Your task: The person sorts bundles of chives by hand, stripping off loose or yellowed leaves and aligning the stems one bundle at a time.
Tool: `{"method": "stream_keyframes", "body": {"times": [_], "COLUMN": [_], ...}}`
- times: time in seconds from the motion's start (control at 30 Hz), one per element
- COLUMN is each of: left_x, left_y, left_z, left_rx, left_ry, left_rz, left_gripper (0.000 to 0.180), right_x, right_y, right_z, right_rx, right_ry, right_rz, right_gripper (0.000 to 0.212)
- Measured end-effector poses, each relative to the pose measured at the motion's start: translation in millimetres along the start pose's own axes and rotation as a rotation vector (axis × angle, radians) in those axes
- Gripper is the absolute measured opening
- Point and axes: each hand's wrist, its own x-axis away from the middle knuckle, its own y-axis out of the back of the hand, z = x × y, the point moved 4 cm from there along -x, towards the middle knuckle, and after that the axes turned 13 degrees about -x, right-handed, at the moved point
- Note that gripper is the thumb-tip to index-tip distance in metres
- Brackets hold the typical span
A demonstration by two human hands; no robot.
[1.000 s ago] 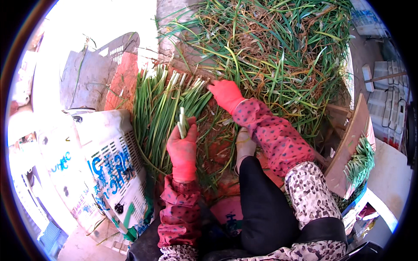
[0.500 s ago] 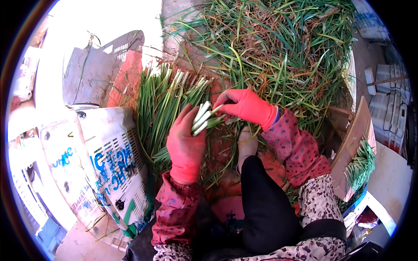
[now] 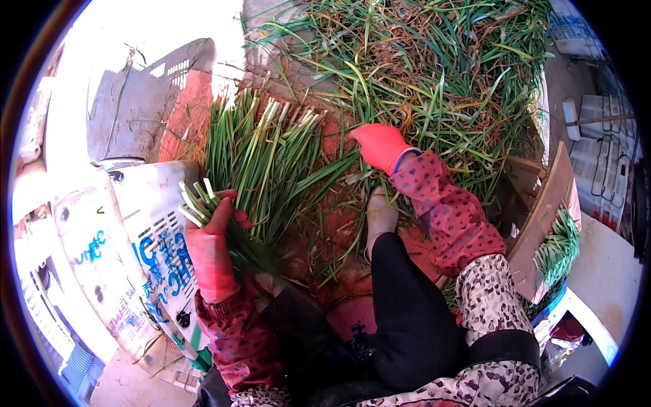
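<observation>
My left hand, in a red-coated glove, is closed around a small bunch of spring onions. Their white ends stick up past the thumb and their green leaves trail down to the right. My right hand, in a matching glove, is by the near edge of the leaf heap. Its fingers are curled together, and whatever they pinch is hidden. Between my hands lies a row of spring onions, white ends pointing away from me.
A white slatted plastic crate stands on my left. At my right is a wooden board with a bundle of green ties. Pale crates sit farther right. My bare foot rests below the heap.
My left hand has moved left and down with the spring onions, away from my right hand. My right hand has shifted slightly left and up, no longer at their stems.
</observation>
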Motion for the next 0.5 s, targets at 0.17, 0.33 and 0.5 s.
{"method": "stream_keyframes", "body": {"times": [0.17, 0.33, 0.5], "left_x": [2.6, 5.2, 0.9], "left_y": [-42.9, -105.7, -128.2], "left_z": [39.0, 36.2, 47.7], "left_rx": [-0.061, -0.732, -0.75], "left_ry": [0.082, -0.705, -0.585], "left_rz": [0.221, 0.067, 0.298], "left_gripper": [0.012, 0.018, 0.019], "right_x": [20.0, 36.6, 49.0], "right_y": [-26.2, -0.8, 21.3], "right_z": [-19.8, 46.2, 78.9], "right_rx": [0.216, -0.016, -0.157], "right_ry": [0.248, 0.368, 0.399], "right_rz": [-0.155, -0.119, -0.122], "right_gripper": [0.011, 0.011, 0.01]}}
